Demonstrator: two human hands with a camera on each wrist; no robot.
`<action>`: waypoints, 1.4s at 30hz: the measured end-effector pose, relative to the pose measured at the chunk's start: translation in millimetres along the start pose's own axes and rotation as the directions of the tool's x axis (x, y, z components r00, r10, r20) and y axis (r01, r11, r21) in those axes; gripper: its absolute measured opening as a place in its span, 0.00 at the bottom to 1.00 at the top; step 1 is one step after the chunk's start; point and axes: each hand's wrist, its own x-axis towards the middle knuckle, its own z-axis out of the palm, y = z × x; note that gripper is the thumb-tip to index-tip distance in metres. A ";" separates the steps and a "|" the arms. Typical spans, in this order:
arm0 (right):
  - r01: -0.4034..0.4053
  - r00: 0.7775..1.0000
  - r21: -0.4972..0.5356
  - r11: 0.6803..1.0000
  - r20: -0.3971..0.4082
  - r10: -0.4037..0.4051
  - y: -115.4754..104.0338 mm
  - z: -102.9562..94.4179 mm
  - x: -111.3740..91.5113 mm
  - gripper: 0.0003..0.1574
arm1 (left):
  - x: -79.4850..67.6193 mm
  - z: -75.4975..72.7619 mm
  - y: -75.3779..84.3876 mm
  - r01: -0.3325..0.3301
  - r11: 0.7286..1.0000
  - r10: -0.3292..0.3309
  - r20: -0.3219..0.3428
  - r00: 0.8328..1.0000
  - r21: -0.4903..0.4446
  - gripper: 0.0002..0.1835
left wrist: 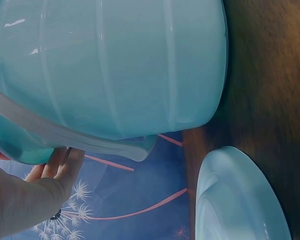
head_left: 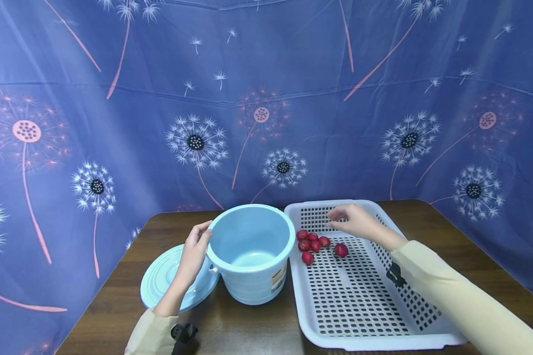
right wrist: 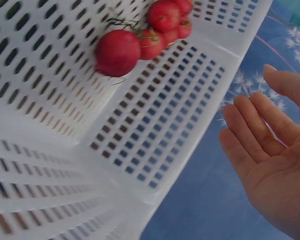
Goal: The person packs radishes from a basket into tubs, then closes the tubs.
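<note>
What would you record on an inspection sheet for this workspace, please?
Surface: brown wooden table.
Job's things: blue bucket, upright, uncovered, empty; blue lid on the table beside it; white basket holding seven round red items.
Clutter: nothing seen.
Grips: left grip holds the bucket's rim; right grip is above the basket, holding nothing.
Cables: nothing seen.
Surroundings: blue cloth with dandelion print behind the table.

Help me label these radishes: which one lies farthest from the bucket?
The rightmost radish in the head view; a gap sets it apart from the other radishes, clustered nearer the light-blue bucket.
</note>
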 end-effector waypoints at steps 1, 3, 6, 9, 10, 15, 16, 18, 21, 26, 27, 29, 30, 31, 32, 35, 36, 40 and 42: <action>-0.006 1.000 -0.001 1.000 -0.002 0.006 2.5 0.1 -1.4 0.18 | -0.3 -0.2 0.3 0.002 1.000 -0.002 0.001 1.000 0.002 0.22; -0.014 1.000 0.000 1.000 -0.005 0.014 7.4 0.4 -4.2 0.18 | -0.5 -0.4 0.7 0.007 1.000 -0.007 0.002 1.000 0.001 0.22; -0.016 1.000 0.004 1.000 -0.003 0.016 14.2 1.1 -8.1 0.18 | -1.0 -0.7 1.1 0.012 1.000 -0.012 0.004 1.000 -0.001 0.22; -0.020 1.000 0.000 1.000 -0.001 0.020 20.3 1.7 -11.1 0.17 | -1.2 -0.3 1.4 0.013 1.000 -0.013 0.002 1.000 0.000 0.22; -0.020 1.000 -0.002 1.000 0.000 0.020 22.1 1.8 -11.9 0.17 | -1.1 0.0 1.2 0.009 1.000 -0.009 0.001 1.000 -0.001 0.22; -0.030 0.999 -0.003 1.000 0.013 0.030 27.4 4.6 -13.3 0.17 | -1.4 0.3 1.0 0.011 1.000 -0.012 -0.005 1.000 -0.006 0.22; -0.035 0.999 0.000 0.999 0.023 0.035 27.9 5.3 -13.3 0.18 | -1.7 0.2 1.2 0.012 1.000 -0.012 -0.006 1.000 -0.009 0.22; -0.053 0.998 0.006 0.999 0.045 0.052 29.0 6.8 -13.2 0.18 | -1.9 0.1 1.4 0.018 1.000 -0.018 -0.006 1.000 -0.010 0.22; -0.078 0.995 0.013 0.997 0.071 0.077 30.3 9.3 -13.7 0.18 | -1.8 0.7 1.6 0.013 1.000 -0.014 -0.007 1.000 -0.014 0.22; -0.119 0.988 0.018 0.993 0.105 0.117 33.0 15.3 -16.5 0.19 | -1.9 2.3 3.6 0.006 1.000 -0.006 -0.002 1.000 -0.013 0.23; -0.122 0.987 0.016 0.992 0.112 0.119 33.6 16.6 -16.6 0.19 | -2.0 2.3 3.9 0.009 1.000 -0.009 -0.001 1.000 -0.011 0.23; -0.115 0.986 0.012 0.993 0.125 0.113 34.7 19.4 -17.6 0.19 | -2.0 2.4 4.5 0.014 1.000 -0.014 0.003 1.000 -0.014 0.23; -0.112 0.986 0.010 0.994 0.130 0.109 35.5 20.9 -18.0 0.19 | -2.1 2.4 4.6 0.014 1.000 -0.014 0.003 1.000 -0.017 0.23; -0.108 0.985 0.006 0.994 0.133 0.107 35.9 22.1 -18.4 0.19 | -2.1 2.4 4.8 0.016 1.000 -0.016 0.005 1.000 -0.019 0.23; -0.106 0.985 0.002 0.994 0.136 0.105 36.2 23.1 -18.8 0.19 | -2.1 2.4 4.8 0.015 1.000 -0.015 0.006 1.000 -0.020 0.23; -0.109 0.983 -0.005 0.994 0.147 0.108 36.7 25.8 -19.3 0.19 | -1.6 2.4 3.8 0.011 1.000 -0.011 0.006 1.000 -0.021 0.23; -0.111 0.982 -0.009 0.994 0.155 0.111 36.3 26.6 -19.3 0.19 | -1.1 2.3 3.4 0.011 1.000 -0.011 0.005 1.000 -0.020 0.23; -0.130 0.974 -0.039 0.991 0.181 0.135 35.3 30.4 -18.4 0.20 | 0.7 2.1 1.8 0.016 1.000 -0.016 -0.002 1.000 -0.012 0.22; -0.138 0.970 -0.054 0.989 0.196 0.146 35.1 32.2 -18.4 0.21 | 1.1 2.2 1.8 0.021 1.000 -0.021 -0.003 1.000 -0.008 0.22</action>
